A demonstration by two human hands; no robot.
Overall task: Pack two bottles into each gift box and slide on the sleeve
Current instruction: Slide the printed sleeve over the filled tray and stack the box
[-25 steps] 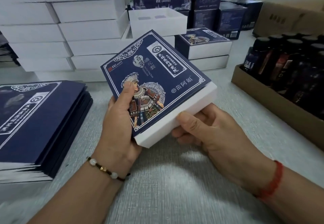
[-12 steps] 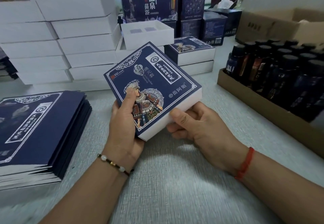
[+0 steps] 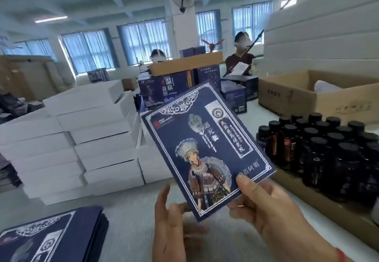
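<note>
**packline_77:** So where is the sleeved gift box (image 3: 207, 151) at this point?

**boxnerd:** It's held up off the table (image 3: 131, 239), tilted, printed navy face turned toward the camera. It's pinched at its lower right corner by the right hand (image 3: 264, 206), thumb laid on the front, other fingers tucked behind.

**packline_77:** And the left hand (image 3: 170, 220)?

**boxnerd:** Fingers are kept straight and relaxed, just beside the box's lower left edge. Whether the box is actually touched by it can't be told, it's blurred.

**packline_77:** What else is seen?

**boxnerd:** Dark bottles (image 3: 320, 153) are packed upright in a cardboard tray (image 3: 328, 218) on the right. White boxes (image 3: 82, 138) are stacked on the left behind the box, and flat navy sleeves (image 3: 49, 239) are piled at lower left.
</note>
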